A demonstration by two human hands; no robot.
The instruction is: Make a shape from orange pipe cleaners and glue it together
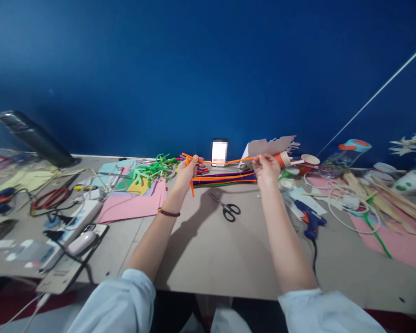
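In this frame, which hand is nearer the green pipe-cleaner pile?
Left. The left hand is just right of the green pile; the right hand is much farther right.

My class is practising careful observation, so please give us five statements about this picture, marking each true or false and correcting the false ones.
1. An orange strand stretches between the left hand and the right hand. True.
2. The left wrist is bare. False: a bracelet circles it.
3. The scissors lie on the table. True.
4. The background is yellow. False: the wall is blue.
5. A blue glue gun lies right of the scissors. True.
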